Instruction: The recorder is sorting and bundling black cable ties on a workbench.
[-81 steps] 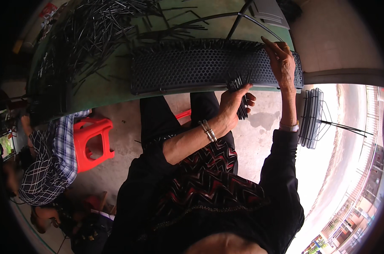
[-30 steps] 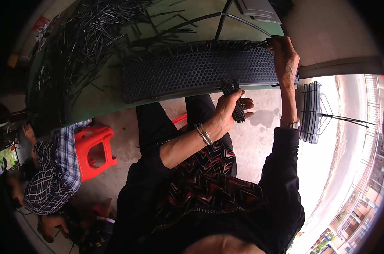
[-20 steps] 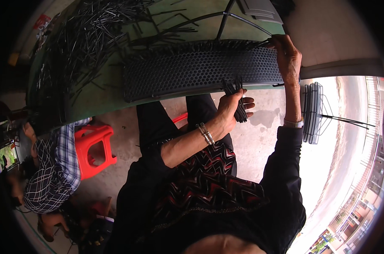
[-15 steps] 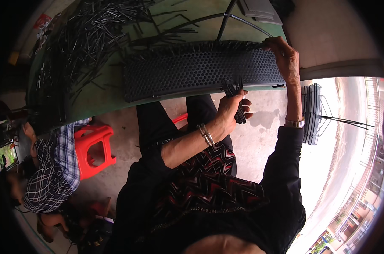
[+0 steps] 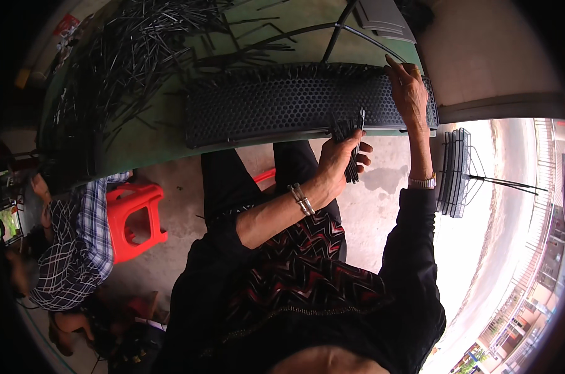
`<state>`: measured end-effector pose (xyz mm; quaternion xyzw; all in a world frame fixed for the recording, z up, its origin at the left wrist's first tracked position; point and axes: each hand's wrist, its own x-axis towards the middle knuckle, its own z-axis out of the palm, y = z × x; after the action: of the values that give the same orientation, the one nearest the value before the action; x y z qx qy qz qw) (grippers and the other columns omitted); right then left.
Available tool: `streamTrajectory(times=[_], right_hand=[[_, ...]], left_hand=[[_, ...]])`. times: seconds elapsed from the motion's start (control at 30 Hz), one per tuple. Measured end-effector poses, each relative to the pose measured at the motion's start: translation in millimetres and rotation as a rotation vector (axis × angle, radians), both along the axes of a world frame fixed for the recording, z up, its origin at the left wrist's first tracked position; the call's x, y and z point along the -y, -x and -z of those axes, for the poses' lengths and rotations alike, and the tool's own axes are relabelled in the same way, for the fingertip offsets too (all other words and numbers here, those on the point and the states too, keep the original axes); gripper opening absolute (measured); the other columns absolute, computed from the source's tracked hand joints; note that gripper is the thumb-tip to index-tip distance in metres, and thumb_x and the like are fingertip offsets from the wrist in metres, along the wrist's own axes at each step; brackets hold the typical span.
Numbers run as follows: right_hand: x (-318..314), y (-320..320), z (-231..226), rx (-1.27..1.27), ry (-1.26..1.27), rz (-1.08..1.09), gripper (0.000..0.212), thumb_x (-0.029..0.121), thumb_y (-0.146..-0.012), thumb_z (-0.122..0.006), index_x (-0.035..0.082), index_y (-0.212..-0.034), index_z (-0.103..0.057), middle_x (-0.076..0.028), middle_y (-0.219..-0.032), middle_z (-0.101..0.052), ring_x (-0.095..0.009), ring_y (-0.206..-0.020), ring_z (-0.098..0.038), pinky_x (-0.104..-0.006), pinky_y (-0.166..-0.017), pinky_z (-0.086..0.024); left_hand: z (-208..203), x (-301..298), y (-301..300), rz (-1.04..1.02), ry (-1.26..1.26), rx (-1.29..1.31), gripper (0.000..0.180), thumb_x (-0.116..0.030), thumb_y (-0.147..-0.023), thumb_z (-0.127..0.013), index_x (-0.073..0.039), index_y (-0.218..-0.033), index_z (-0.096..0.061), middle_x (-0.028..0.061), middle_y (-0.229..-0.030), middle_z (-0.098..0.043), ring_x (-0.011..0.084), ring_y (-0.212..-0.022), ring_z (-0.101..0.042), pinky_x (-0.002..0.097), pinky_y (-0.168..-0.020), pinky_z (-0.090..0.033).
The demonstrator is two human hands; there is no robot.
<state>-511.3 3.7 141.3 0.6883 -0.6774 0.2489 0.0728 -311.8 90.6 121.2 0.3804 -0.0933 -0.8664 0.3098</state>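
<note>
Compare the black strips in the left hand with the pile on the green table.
The bundle is small and held in the left hand; the pile is larger and lies on the table. The bundle's strips run roughly side by side; the pile's cross every way. Both are thin, black.

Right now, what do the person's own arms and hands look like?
The left hand is gloveless, with slim silvery bangles; its black sleeve ends well up the forearm. The right hand, also gloveless, has a silvery wristband, a long black sleeve and seemingly a gold ring.
</note>
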Motion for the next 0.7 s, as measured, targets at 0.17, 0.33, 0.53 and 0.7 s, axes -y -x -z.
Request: streamTrajectory(times=[0.17,0.33,0.53,0.7], right_hand=[[-17.1,-15.9,-4.4,0.096,0.079,0.094,0.028,0.029,-0.093,-0.062,0.018,-0.118,-0.067,-0.005,-0.097,-0.064,-0.018,-0.083,-0.063,-0.0301,-0.075,-0.049],[-55.7,-42.4,-23.3,0.767,-0.601,-0.143,0.033,0.028,-0.093,-0.062,-0.001,-0.108,-0.068,-0.006,-0.078,-0.065,-0.01,-0.068,-0.056,-0.0262,-0.065,-0.047],[-62.0,-40.0,-19.3,0.867,-0.637,-0.202,0.017,0.01,-0.087,-0.059,-0.005,-0.093,-0.067,-0.009,-0.086,-0.064,-0.014,-0.068,-0.06,-0.0244,-0.061,-0.049],[-58.9,-46.3,-18.4,0.925,-0.625,-0.226,0.015,0.008,-0.087,-0.058,-0.004,-0.092,-0.065,-0.009,-0.085,-0.063,-0.015,-0.071,-0.065,-0.0258,-0.063,-0.052]], left_hand=[[2.9,0.7,-2.0,0.001,0.025,0.034,0.027,-0.035,-0.091,-0.064,-0.008,-0.097,-0.059,0.0061,-0.076,-0.066,0.0161,-0.062,-0.065,0.0268,-0.052,-0.046],[3.3,3.5,-7.9,0.004,0.078,0.063,0.027,-0.034,-0.092,-0.063,-0.008,-0.098,-0.061,0.0062,-0.077,-0.067,0.0163,-0.066,-0.067,0.0272,-0.053,-0.046],[-3.1,1.6,-10.1,0.052,0.143,0.081,0.026,-0.033,-0.095,-0.058,-0.008,-0.101,-0.063,0.0071,-0.082,-0.07,0.0153,-0.067,-0.067,0.0267,-0.054,-0.045],[-6.2,5.3,-20.8,0.118,0.232,0.159,0.027,-0.032,-0.095,-0.057,-0.007,-0.103,-0.065,0.0083,-0.087,-0.072,0.0122,-0.067,-0.067,0.0219,-0.049,-0.039]])
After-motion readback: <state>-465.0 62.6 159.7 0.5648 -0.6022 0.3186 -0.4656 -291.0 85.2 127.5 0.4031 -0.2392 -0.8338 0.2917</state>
